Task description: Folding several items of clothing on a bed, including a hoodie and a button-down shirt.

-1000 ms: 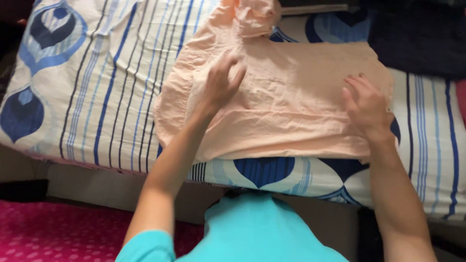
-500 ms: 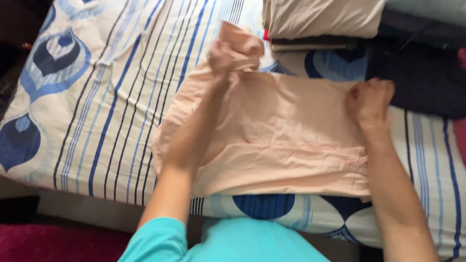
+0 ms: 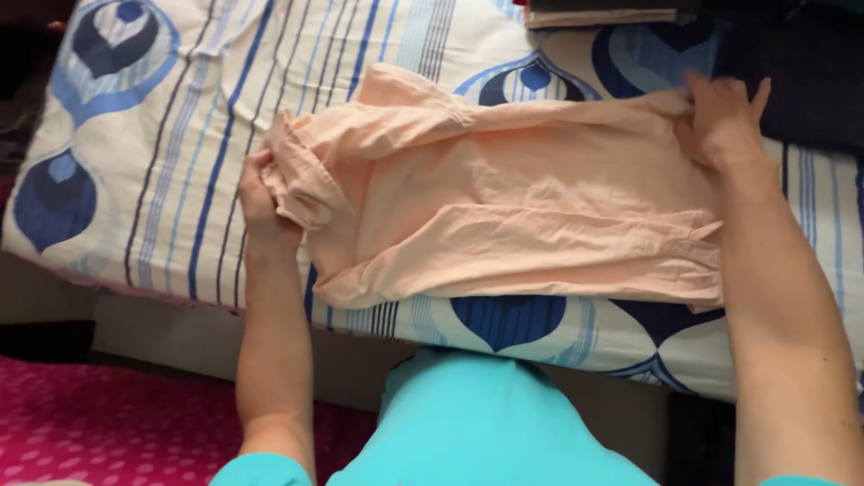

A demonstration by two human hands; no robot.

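A peach shirt [image 3: 531, 216] lies spread on the bed [image 3: 180, 153], near its front edge. The left hand [image 3: 256, 198] pinches its bunched left end closed; the right hand [image 3: 720, 121] grips its far right corner. Soft, light, floppy cloth, probably best held by edges and corners.

A home bedroom: a bed [image 3: 180, 297] dressed in a blue-and-white striped sheet [image 3: 180, 135] fills the frame, folded clothes [image 3: 598, 13] stacked at top, pink dotted carpet [image 3: 108, 414] at lower left.

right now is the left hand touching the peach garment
Touching. The head view shows the left hand with its fingers curled around the bunched left edge of the peach garment.
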